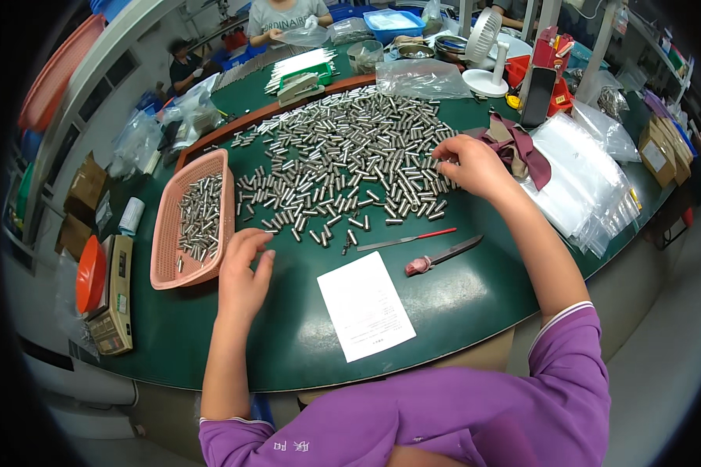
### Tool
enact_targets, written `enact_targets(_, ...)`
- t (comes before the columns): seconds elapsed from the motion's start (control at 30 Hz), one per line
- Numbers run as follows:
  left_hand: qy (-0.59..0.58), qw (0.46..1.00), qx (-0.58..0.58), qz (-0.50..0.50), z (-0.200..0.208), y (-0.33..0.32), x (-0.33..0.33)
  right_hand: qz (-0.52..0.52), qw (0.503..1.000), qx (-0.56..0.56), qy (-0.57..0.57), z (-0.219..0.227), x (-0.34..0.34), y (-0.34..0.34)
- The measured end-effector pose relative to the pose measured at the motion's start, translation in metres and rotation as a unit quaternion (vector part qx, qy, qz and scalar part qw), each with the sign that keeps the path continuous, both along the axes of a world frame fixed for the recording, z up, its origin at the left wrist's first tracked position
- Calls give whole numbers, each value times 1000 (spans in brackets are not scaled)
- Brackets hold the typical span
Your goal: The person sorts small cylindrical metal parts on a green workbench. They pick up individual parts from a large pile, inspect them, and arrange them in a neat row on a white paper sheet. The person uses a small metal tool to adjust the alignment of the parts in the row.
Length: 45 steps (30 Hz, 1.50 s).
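Observation:
A wide heap of short metal cylinders covers the green table. At the heap's right edge, my right hand has its fingers curled toward the thumb among the cylinders; what lies between the fingertips is too small to make out. My left hand hovers beside the pink plastic basket, its fingers loosely bent, thumb apart, holding nothing. Inside the basket is a smaller load of the same cylinders. In front of the heap lie a slim file with a red handle and a knife with a wrapped handle.
A printed white sheet lies near the front edge. Clear plastic bags and a maroon cloth are at right. A scale with an orange bowl stands left. Behind are a white fan and another person.

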<state>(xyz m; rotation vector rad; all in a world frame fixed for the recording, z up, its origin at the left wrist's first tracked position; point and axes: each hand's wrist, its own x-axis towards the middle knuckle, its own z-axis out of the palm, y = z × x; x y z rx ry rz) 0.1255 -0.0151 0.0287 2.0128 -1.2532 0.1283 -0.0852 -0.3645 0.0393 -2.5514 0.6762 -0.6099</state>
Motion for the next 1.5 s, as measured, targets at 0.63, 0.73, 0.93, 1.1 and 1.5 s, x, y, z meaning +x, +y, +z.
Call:
enact_targets(0.63,-27,990,-114,-78,-32,-15,-11,77,973,-184,115,-23,270,-21)
enact_targets(0.73,-21,990,-107,-84,-30,-10,-14,61,962,-206,166,-30,292,-17)
enact_targets(0.93,3,991,-97,-96,-30,-9,-19,96,958,-231,137,-41,308,-28)
enact_targets(1.1,30,991,-92,-97,-30,-10,-19,85,963,-216,140,-48,307,-31)
enact_targets(1.5,16,991,-96,-88,-32,-9,-17,81,975,-196,65,-52,292,-32)
